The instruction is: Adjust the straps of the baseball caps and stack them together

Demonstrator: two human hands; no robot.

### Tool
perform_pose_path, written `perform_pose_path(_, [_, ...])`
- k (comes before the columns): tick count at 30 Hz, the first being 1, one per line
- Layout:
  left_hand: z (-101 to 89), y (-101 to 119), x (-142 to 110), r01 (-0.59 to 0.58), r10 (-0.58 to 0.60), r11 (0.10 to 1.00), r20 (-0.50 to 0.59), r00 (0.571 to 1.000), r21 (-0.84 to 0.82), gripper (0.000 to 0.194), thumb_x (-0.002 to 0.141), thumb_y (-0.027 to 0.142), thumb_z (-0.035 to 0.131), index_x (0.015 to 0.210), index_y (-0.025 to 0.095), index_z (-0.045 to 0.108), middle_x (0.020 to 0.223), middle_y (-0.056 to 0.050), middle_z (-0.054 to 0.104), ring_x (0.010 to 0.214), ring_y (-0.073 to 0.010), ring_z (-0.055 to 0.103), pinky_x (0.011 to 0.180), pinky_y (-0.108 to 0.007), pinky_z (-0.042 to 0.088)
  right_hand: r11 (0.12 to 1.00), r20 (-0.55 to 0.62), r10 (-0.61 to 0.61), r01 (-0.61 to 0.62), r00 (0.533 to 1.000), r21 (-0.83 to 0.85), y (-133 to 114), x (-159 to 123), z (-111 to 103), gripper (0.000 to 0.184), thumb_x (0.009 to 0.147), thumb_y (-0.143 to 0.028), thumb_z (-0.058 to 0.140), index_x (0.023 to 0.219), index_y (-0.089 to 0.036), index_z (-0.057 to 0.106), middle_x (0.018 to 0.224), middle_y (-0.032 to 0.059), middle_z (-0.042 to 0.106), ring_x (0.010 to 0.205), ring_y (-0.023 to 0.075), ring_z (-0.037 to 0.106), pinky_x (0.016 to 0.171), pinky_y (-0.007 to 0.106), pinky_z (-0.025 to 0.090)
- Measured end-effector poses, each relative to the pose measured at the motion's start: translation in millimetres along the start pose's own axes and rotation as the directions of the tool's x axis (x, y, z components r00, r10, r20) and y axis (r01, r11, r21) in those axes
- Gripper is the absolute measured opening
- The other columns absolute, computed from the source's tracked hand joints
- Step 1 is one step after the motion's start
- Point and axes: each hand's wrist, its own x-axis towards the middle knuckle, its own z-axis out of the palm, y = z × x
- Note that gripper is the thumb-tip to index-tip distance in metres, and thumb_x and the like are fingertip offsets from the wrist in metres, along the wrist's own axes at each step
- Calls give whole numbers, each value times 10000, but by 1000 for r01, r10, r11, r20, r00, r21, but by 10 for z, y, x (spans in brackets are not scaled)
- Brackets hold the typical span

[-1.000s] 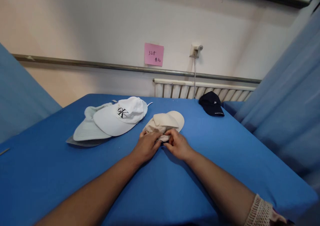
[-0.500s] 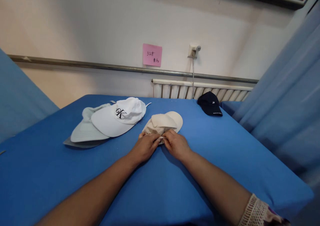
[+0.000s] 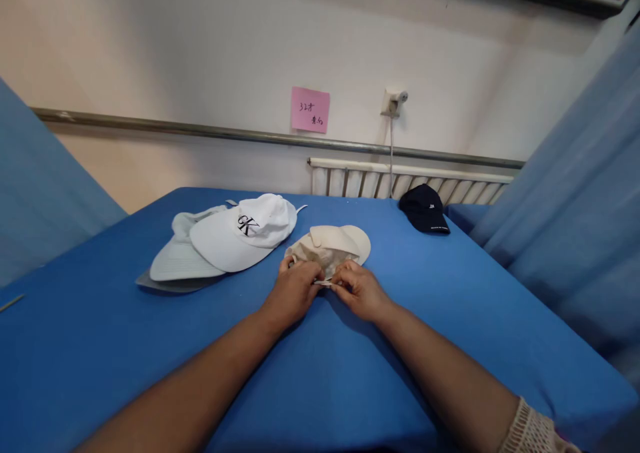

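Observation:
A beige baseball cap (image 3: pixel 334 241) lies on the blue-covered table (image 3: pixel 320 373), its brim pointing to the back right and its back edge toward me. My left hand (image 3: pixel 298 287) is closed on the near left edge of the cap. Across from it, my right hand (image 3: pixel 359 289) pinches the near right edge, with thumb and fingers together. Between the two hands runs a narrow strip of the cap's back strap. My fingers partly hide the strap and any fastening on it.
To the left, a white cap with black letters (image 3: pixel 265 219) overlaps a pale green cap (image 3: pixel 185 259). A black cap (image 3: pixel 424 209) sits at the back right. Behind the table are a radiator (image 3: pixel 353 181) and a metal rail (image 3: pixel 210 129). Blue curtains (image 3: pixel 570 173) hang at both sides.
My hands have drawn slightly apart at the cap's back edge, and more of the strap shows between them. The cap's crown looks more opened. The view has shifted a little.

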Motion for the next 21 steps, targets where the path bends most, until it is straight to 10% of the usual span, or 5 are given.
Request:
perform_pose_path(9, [-211,-43,-85,8,13,998,332,943,-61,156,848,278,559,906,244,700,968,-20,726,986,-239,615,1006,-450,287,989,269,-16,55,963,-139,-52,-55,76,90,885,-171,597,819,-179,657,891,21,569,803,126,555,767,241,439])
perform_pose_path(15, [-264,-15,-58,85,-88,996,121,989,31,187,860,316,534,896,203,678,943,-68,708,884,-239,619,754,-330,407,993,271,-25,56,962,-107,-52,-52,74,81,874,-140,590,827,-167,650,882,23,553,805,127,552,773,238,450])
perform_pose_path(21, [-120,-27,-38,126,-98,987,248,964,-98,171,849,277,511,825,200,662,835,-47,698,749,-199,619,649,-282,391,997,252,-17,35,968,-65,-66,-68,60,97,880,-139,585,818,-177,648,881,20,545,809,133,542,767,253,452])
